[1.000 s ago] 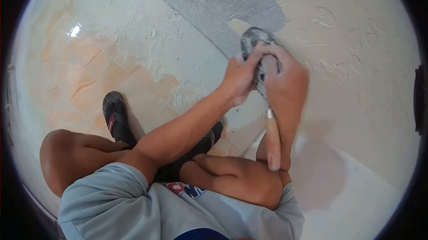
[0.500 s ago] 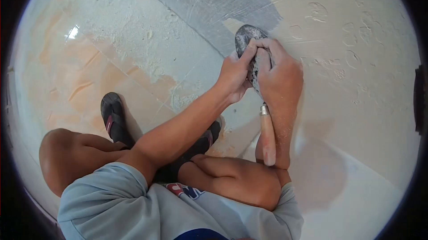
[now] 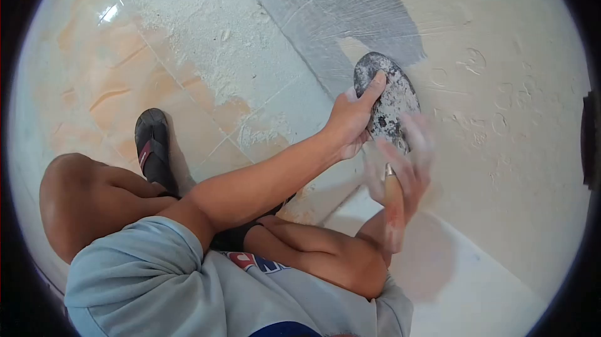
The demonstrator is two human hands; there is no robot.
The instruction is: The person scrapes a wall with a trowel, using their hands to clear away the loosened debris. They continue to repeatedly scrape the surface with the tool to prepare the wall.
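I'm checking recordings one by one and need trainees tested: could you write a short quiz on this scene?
1. Multiple choice: which hand's thumb lies on top of the dark oval thing? A) left B) right C) neither
2. True or false: the handle by the right hand is solid black.
3. Fill in: the streaked patch beyond the hands is ___ in colour.

Key: 1. A, the left hand; 2. False, it looks wooden; 3. Grey.

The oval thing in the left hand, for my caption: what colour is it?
The oval thing is black with pale grey blotches, clearest in the head view.
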